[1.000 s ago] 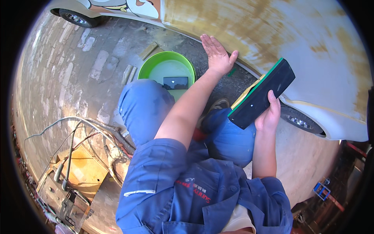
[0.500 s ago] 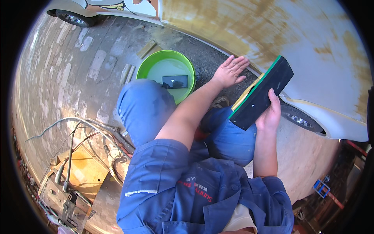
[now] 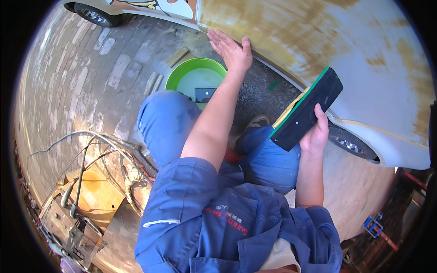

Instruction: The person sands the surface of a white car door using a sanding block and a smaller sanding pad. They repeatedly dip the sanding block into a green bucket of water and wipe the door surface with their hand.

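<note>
My right hand (image 3: 315, 133) grips a long black sanding block (image 3: 310, 109) by its lower side, thumb across the black face. The block is tilted, with a green edge and a yellowish layer behind it. What the right fingers touch underneath is hidden. My left hand (image 3: 234, 52) is open and empty, fingers stretched out, held in front of the lower edge of the vehicle's panel (image 3: 359, 73); whether it touches cannot be told. That panel is whitish with tan-brown patches. My left forearm crosses in front of a green basin (image 3: 172, 82) of cloudy liquid with a dark rectangular thing (image 3: 205, 94) in it.
My bent knees (image 3: 169, 118) lie close to the basin. A vehicle wheel (image 3: 350, 141) is at the right, another wheel (image 3: 94, 14) at the far left. Small flat pieces (image 3: 176, 57) lie on the paved floor. Cables (image 3: 102, 139) and a yellow metal piece (image 3: 98, 195) lie at lower left.
My left hand has swung left and away from the sanding block, along the panel's lower edge. A small green piece now shows on the floor. My right hand and the block have hardly moved.
</note>
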### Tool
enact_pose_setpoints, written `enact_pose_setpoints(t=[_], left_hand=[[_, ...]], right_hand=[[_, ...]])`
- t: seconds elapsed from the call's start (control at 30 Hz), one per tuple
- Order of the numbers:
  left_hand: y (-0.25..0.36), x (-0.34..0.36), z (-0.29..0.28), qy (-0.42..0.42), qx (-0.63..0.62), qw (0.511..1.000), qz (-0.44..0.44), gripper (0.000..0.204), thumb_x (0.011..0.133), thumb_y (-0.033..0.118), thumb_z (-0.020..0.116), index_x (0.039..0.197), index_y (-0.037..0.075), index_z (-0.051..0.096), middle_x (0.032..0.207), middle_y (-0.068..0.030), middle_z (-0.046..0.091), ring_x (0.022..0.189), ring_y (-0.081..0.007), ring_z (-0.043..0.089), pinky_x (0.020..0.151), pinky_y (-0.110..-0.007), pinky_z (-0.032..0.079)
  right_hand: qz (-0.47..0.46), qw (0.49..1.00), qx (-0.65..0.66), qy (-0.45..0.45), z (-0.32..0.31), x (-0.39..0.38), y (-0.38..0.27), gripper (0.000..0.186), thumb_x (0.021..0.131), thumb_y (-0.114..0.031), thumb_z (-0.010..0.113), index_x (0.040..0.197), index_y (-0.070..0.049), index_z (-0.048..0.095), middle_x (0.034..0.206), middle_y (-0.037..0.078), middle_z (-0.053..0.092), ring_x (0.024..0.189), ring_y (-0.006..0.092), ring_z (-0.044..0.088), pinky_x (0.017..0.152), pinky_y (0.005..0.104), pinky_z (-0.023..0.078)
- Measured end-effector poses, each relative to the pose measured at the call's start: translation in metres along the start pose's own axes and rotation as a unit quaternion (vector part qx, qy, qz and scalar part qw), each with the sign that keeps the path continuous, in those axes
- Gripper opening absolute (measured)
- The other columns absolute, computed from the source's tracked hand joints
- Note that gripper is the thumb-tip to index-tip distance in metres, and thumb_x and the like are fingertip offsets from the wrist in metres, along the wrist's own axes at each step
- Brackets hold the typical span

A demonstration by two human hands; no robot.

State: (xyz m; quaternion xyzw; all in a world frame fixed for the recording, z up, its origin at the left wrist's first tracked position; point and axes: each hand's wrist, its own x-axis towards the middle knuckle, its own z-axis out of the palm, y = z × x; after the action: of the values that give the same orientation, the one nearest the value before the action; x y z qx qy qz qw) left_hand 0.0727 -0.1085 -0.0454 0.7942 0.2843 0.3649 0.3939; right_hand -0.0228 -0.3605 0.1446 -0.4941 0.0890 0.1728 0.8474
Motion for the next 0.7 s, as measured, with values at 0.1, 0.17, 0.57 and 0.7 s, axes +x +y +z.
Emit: enact_pose_setpoints(t=[0.1, 0.17, 0.57, 0.7], left_hand=[[0.006, 0.016, -0.009, 0.012, -0.027, 1.000, -0.004, 0.109, 0.098, 0.062, 0.042, 0.157, -0.012, -0.012, 0.165, -0.0377, -0.009, 0.156, -0.0485, -0.011, 0.124, -0.059, -0.006], [0.011, 0.008, -0.007, -0.009, -0.041, 0.999, 0.008, 0.111, 0.097, 0.065, 0.043, 0.157, -0.011, -0.011, 0.165, -0.0373, -0.010, 0.156, -0.0481, -0.012, 0.124, -0.059, -0.005], [0.038, -0.021, 0.002, -0.069, -0.047, 0.996, 0.023, 0.107, 0.099, 0.058, 0.046, 0.158, -0.009, -0.014, 0.165, -0.0358, -0.013, 0.155, -0.0500, -0.015, 0.124, -0.060, -0.007], [0.035, 0.060, -0.013, 0.090, -0.112, 0.984, -0.103, 0.098, 0.103, 0.053, 0.041, 0.158, -0.013, -0.007, 0.166, -0.0359, -0.009, 0.156, -0.0465, -0.010, 0.126, -0.056, -0.003]], right_hand=[[-0.003, 1.000, -0.010, -0.019, 0.002, 0.000, 0.001, 0.035, 0.104, -0.020, 0.059, 0.131, 0.001, 0.061, 0.123, 0.012, 0.071, 0.111, 0.0240, 0.069, 0.099, 0.0390, 0.054], [0.001, 1.000, -0.009, -0.024, 0.004, 0.001, 0.002, 0.034, 0.103, -0.020, 0.059, 0.130, 0.001, 0.061, 0.123, 0.012, 0.071, 0.111, 0.0241, 0.069, 0.099, 0.0391, 0.054], [0.003, 0.999, -0.034, -0.005, 0.014, 0.000, 0.005, 0.035, 0.099, -0.017, 0.065, 0.129, 0.002, 0.060, 0.119, 0.011, 0.069, 0.109, 0.0224, 0.068, 0.098, 0.0372, 0.052], [0.008, 0.999, -0.036, 0.000, 0.014, 0.001, 0.005, 0.036, 0.100, -0.017, 0.064, 0.129, 0.002, 0.059, 0.120, 0.011, 0.068, 0.109, 0.0224, 0.067, 0.097, 0.0374, 0.052]])
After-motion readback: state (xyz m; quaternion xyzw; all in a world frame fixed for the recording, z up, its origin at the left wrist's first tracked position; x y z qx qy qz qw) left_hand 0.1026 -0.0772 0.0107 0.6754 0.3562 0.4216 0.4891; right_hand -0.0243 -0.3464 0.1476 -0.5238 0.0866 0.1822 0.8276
